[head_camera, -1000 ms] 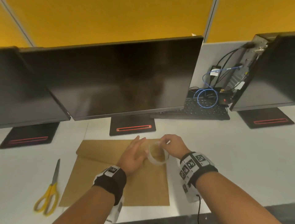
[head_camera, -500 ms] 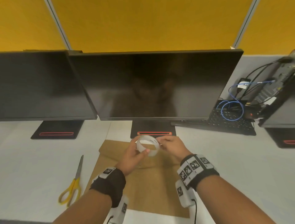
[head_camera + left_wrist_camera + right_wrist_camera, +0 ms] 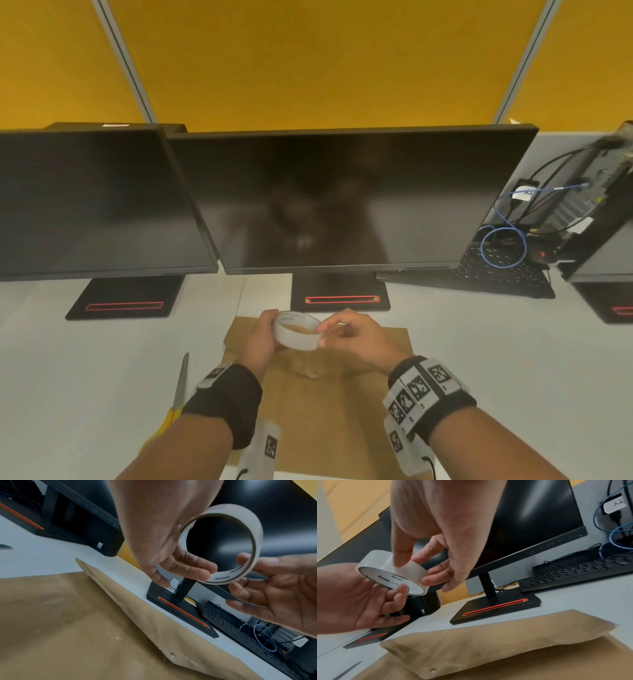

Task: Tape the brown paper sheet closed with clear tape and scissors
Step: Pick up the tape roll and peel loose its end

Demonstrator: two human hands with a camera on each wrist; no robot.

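Both hands were up off the counter (image 3: 479, 342), sharing the roll of clear tape (image 3: 297, 329) between them. The left hand (image 3: 261, 337) cupped the roll from its own side, fingers curled round the rim and into the core. The right hand (image 3: 356, 337) came at it from the other side, thumb laid on the outer wrap and a fingertip under the edge, as if feeling for the loose end; I could not see a free end lifted yet.

The roll hung directly above the far part of the brown paper sheet (image 3: 329, 404), which lay flat on the counter in front of the middle monitor's stand (image 3: 339, 291). Its folded flap (image 3: 496, 639) ran left to right across the top, its edge standing a little proud of the sheet below rather than lying shut. So the seam sat straight beneath the hands, running crosswise to the forearms, and a strip would likely need to bridge it front to back.

The yellow-handled scissors (image 3: 178, 390) lay on the counter beside the sheet, blades pointing away, nearer the left forearm and well apart from the right.
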